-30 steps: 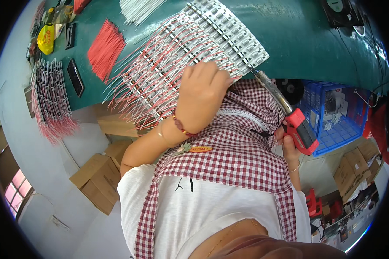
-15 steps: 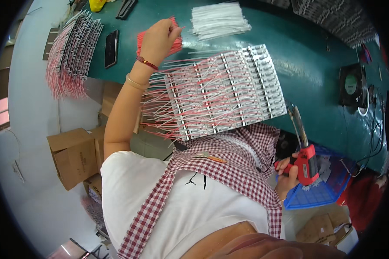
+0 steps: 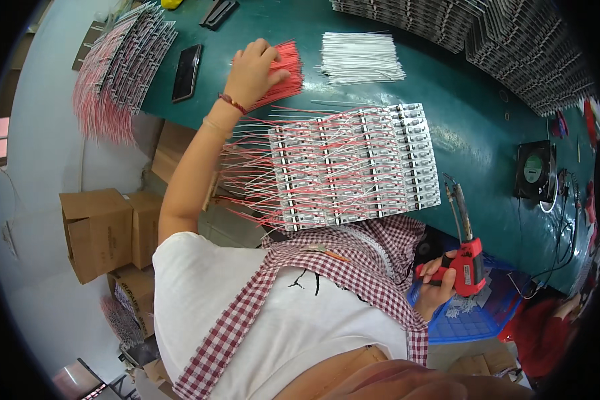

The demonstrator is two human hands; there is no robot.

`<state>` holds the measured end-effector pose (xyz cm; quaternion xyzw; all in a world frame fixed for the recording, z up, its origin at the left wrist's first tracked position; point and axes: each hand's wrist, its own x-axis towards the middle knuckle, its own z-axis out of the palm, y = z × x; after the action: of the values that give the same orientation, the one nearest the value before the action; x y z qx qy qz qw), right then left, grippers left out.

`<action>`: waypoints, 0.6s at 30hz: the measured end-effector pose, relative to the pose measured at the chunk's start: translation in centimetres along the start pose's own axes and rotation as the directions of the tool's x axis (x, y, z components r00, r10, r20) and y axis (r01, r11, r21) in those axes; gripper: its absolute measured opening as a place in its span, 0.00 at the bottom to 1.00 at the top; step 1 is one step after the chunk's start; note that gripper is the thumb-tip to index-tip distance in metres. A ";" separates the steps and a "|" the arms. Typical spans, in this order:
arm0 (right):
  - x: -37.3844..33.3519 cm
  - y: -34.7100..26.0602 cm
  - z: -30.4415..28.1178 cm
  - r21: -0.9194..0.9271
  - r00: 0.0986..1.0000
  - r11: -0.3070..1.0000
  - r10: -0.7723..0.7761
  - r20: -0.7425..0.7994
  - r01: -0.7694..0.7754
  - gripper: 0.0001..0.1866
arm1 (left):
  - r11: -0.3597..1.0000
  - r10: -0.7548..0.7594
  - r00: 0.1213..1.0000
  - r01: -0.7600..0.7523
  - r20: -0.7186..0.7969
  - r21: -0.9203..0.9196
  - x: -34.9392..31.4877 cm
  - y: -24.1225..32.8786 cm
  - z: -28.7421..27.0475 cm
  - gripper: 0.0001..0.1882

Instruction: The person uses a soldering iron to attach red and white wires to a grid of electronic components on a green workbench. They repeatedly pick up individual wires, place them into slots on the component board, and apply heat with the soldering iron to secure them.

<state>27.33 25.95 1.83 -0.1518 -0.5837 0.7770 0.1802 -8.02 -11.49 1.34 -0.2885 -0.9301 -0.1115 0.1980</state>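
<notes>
My left hand point(image 3: 252, 72) is over the near-left side of a pile of red wires point(image 3: 288, 72) on the green table. Its thumb stands apart from its bent fingers, and no wire shows between them. Gripped in my right hand point(image 3: 437, 283) is a red and black soldering gun point(image 3: 470, 267), its metal tip pointing up and away beside the boards. Between my hands lies a panel of small white circuit boards point(image 3: 417, 157) at the table's near edge. Rows of red and white wires run across it and hang past its left side.
White wires point(image 3: 360, 59) lie in a bundle behind the panel. A phone point(image 3: 187, 72) and stacked wired boards point(image 3: 130, 60) are at the left. More stacked boards point(image 3: 527, 60) stand far right, above a black fan point(image 3: 535, 170). A blue basket point(image 3: 470, 327) sits below the soldering gun.
My left hand has gone from a closed pinch above the red wires to spread fingers beside them. My right hand keeps hold of the soldering gun. The whole view has shifted a little.
</notes>
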 end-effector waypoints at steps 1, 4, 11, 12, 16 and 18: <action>-0.1 0.0 0.1 0.003 1.000 1.000 -0.004 -0.015 0.004 0.21 | 0.996 -0.058 0.998 0.059 0.017 -0.066 -0.1 1.7 -0.5 0.16; -0.3 -0.3 0.2 -0.011 0.999 1.000 -0.006 -0.050 0.006 0.21 | 0.890 0.035 0.978 0.064 0.207 -0.451 -3.1 11.4 -2.3 0.28; 1.0 -0.6 0.0 0.062 0.996 0.994 -0.088 0.015 0.087 0.19 | 0.943 0.326 0.894 -0.284 0.307 -0.176 -10.8 22.4 -3.2 0.30; 1.0 -0.7 -0.1 0.059 0.995 0.993 -0.102 0.018 0.101 0.19 | 0.941 0.333 0.886 -0.289 0.323 -0.177 -11.0 22.4 -3.1 0.29; 0.7 -1.3 -1.1 0.065 0.987 0.984 -0.163 -0.014 0.164 0.19 | 0.929 0.334 0.895 -0.259 0.295 -0.265 -8.4 22.0 -7.4 0.24; 1.1 -0.9 -2.0 0.132 0.988 0.979 -0.155 -0.014 0.156 0.18 | 0.917 0.292 0.903 -0.170 0.316 -0.361 -5.9 19.5 -10.6 0.23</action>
<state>27.29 28.36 2.11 -0.0948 -0.5407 0.7972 0.2512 10.99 -2.03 10.11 -0.4422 -0.8779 -0.1832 -0.0157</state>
